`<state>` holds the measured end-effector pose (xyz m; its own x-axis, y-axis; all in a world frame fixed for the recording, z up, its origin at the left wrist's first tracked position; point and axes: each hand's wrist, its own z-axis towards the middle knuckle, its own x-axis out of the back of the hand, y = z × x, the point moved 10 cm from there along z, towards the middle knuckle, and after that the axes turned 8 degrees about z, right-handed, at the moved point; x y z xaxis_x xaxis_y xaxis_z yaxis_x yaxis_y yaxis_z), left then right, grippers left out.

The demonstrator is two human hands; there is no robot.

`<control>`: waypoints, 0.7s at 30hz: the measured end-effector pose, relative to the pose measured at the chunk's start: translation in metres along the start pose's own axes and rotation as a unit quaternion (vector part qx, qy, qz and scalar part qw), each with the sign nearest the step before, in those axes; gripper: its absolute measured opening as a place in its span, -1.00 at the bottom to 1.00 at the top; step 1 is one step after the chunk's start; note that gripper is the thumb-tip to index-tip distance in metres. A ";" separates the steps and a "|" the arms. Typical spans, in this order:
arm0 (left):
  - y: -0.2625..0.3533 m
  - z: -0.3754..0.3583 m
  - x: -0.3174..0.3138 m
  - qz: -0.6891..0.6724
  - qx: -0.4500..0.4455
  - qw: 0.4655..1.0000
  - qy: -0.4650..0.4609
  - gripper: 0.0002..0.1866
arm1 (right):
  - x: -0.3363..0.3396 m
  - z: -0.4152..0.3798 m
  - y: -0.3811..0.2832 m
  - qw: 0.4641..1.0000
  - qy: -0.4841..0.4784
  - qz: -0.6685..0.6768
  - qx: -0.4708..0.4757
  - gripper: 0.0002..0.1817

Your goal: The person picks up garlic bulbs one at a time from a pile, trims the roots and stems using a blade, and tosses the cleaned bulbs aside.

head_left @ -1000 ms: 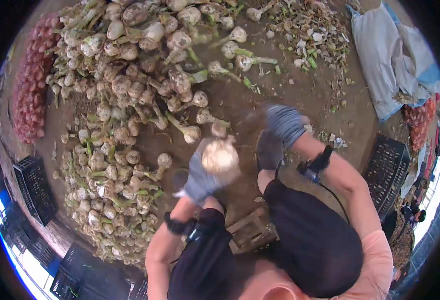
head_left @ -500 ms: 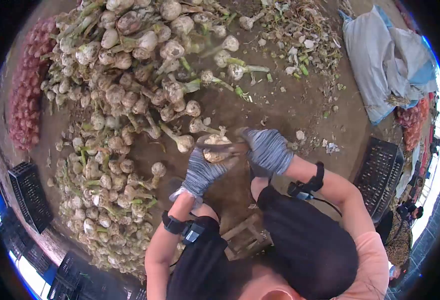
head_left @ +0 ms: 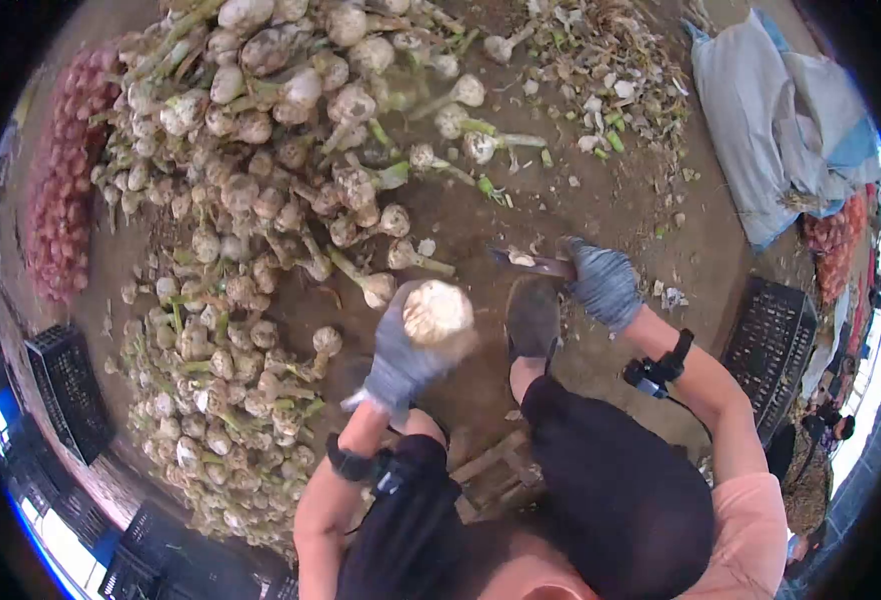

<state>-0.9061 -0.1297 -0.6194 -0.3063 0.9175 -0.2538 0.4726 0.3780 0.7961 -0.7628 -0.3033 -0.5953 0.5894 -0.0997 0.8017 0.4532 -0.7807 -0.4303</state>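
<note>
Hand state first: left hand (head_left: pixel 406 360), gloved, is curled round a garlic bulb (head_left: pixel 437 312), its pale face turned up (slightly blurred; cannot tell root end from stem end). Right hand (head_left: pixel 606 288), also gloved, is clamped on a knife (head_left: pixel 553 266), blade pointing inward, a pale scrap (head_left: pixel 522 258) apparently lying on it. Bulb and blade are apart, knife out near the right shoe (head_left: pixel 534 320).

For good knife work, the left grip probably wants to be firm and low on the bulb, thumb clear of the edge. Short, controlled strokes angled away from the legs (head_left: pixel 616 470) would likely be safest; a blade rid of scraps should bite cleaner, and too deep a pass could nick the flesh.

Just past the left hand, a loose stalked bulb (head_left: pixel 377 290) lies on the ground (head_left: pixel 481 215), by the edge of a big heap of stalked garlic (head_left: pixel 301 88). Second heap of bulbs (head_left: pixel 211 400) spreads off to the left. Further out: skin litter (head_left: pixel 616 95) ahead, white sack (head_left: pixel 761 130) and black crate (head_left: pixel 773 330) right, red mesh sack (head_left: pixel 66 200) far left.
</note>
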 end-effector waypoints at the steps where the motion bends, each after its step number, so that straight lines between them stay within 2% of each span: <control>1: -0.014 -0.004 -0.009 -0.055 0.058 0.996 -0.029 -0.44 | 0.010 -0.015 -0.008 0.998 0.063 -0.009 0.024 -0.72; 2: 0.000 -0.004 -0.008 0.011 0.004 1.000 -0.013 -0.44 | 0.004 -0.016 -0.009 0.998 0.064 -0.007 0.017 -0.72; 3: 0.011 -0.002 -0.012 0.011 -0.003 1.000 -0.017 -0.44 | -0.005 -0.006 -0.005 0.998 0.051 0.031 -0.011 -0.69; 5: 0.040 -0.012 -0.024 0.072 -0.104 0.991 -0.047 -0.53 | -0.022 0.004 -0.004 0.997 0.029 0.063 -0.039 -0.65; 6: 0.024 -0.006 -0.015 0.178 -0.044 0.982 -0.039 -0.56 | -0.038 0.008 -0.008 0.990 -0.020 0.134 -0.037 -0.64; 7: 0.020 -0.004 -0.015 0.177 -0.045 0.982 -0.040 -0.56 | -0.052 0.011 -0.016 0.976 -0.068 0.206 -0.035 -0.63; 9: 0.036 -0.004 -0.028 0.431 -0.120 0.893 -0.057 -0.69 | -0.050 0.020 -0.039 0.976 -0.056 0.208 -0.011 -0.63; 11: 0.040 -0.001 -0.037 0.428 -0.148 0.890 -0.049 -0.75 | -0.038 0.025 -0.057 0.977 -0.048 0.209 0.011 -0.64; 13: 0.058 -0.009 -0.054 0.474 -0.251 0.841 -0.070 -0.77 | -0.032 0.030 -0.075 0.977 -0.094 0.186 0.043 -0.61; 14: 0.060 -0.010 -0.052 0.476 -0.251 0.840 -0.066 -0.77 | -0.045 0.027 -0.061 0.977 -0.094 0.186 0.047 -0.61; 16: 0.082 -0.018 -0.042 0.433 -0.329 0.839 -0.020 -0.80 | -0.079 0.024 0.017 0.989 -0.102 0.091 -0.050 -0.61; 18: 0.087 -0.029 -0.019 0.458 -0.284 0.842 0.009 -0.82 | -0.067 0.014 0.027 0.988 -0.061 0.120 -0.071 -0.62; 21: 0.073 -0.079 0.037 0.519 -0.172 0.833 0.085 -0.82 | -0.070 0.016 0.015 0.992 -0.063 0.111 -0.023 -0.64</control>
<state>-0.9486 -0.0779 -0.5274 -0.0069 0.6864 0.7272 0.2997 -0.6924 0.6563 -0.7871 -0.2980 -0.6643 0.7518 -0.1955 0.6298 0.2743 -0.7758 -0.5682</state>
